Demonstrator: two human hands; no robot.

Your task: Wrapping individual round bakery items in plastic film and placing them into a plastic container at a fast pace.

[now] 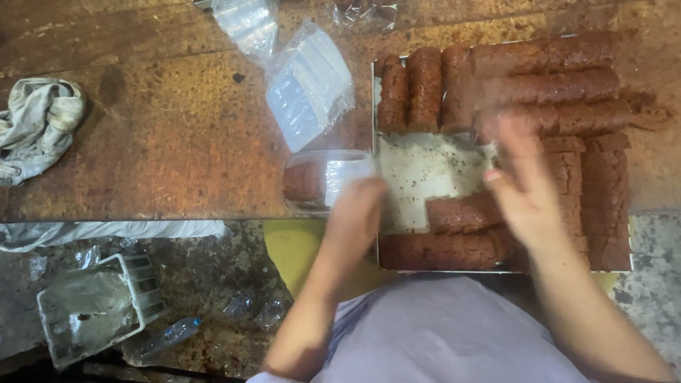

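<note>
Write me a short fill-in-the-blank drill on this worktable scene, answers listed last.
1. The brown logs lie on a metal ____.
2. The left hand rests on a log wrapped in clear ____.
3. A crumpled ____ lies at the table's far left edge.
4. The right hand hovers over the ____.

Answers: tray; plastic; cloth; tray

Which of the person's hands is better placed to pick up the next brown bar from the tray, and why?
Probably the right hand: it hovers open over the brown bars in the metal tray. The left hand is at the tray's left edge, on a clear bag with a bar inside.
</note>
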